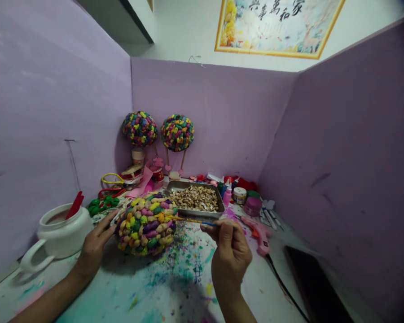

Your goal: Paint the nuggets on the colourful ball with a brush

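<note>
A ball covered in painted shells of many colours [146, 223] rests on the paint-spattered table [175, 287]. My left hand [96, 244] lies against its left side with the fingers stretched out along it. My right hand [229, 252] is closed in a pinch on a thin paintbrush [191, 220], whose tip touches the upper right of the ball.
A metal tray of unpainted shells [195, 199] sits behind the ball. A white jug with a red stick [59, 233] stands at left. Two finished shell balls on sticks [177, 133] stand at the back wall. Paint pots [239, 195], a pink glue gun [261, 235] and a dark slab [314, 287] lie at right.
</note>
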Demonstrator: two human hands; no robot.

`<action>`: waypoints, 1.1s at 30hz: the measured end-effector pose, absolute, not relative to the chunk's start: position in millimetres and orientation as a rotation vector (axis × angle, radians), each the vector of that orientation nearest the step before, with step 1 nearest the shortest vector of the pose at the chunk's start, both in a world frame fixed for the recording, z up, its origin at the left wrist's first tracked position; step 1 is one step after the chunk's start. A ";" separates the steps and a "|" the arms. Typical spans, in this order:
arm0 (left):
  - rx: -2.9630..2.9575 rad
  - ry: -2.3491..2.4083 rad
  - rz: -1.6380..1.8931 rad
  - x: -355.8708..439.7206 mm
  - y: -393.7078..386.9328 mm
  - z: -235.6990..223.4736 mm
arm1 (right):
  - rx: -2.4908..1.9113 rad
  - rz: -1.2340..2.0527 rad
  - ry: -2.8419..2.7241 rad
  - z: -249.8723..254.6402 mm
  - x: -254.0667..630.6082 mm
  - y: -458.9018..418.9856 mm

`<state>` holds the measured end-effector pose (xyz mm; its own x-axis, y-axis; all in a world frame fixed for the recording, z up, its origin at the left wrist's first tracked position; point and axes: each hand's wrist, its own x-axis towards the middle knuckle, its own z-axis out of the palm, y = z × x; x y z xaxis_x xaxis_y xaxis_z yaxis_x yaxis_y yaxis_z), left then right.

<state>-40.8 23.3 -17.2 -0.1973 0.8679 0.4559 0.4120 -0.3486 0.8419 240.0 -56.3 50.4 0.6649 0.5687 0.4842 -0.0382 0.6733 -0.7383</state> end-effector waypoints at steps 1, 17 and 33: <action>1.626 1.464 1.571 -41.6 24.2 -18.2 | -0.759 0.397 -0.744 50.4 240.3 -55.2; 1.375 1.342 1.618 -43.7 29.1 -24.2 | -0.810 0.332 -0.892 39.6 239.5 -52.3; 1.500 1.406 1.661 -46.0 32.0 -28.6 | -0.756 0.397 -0.874 39.0 243.4 -51.2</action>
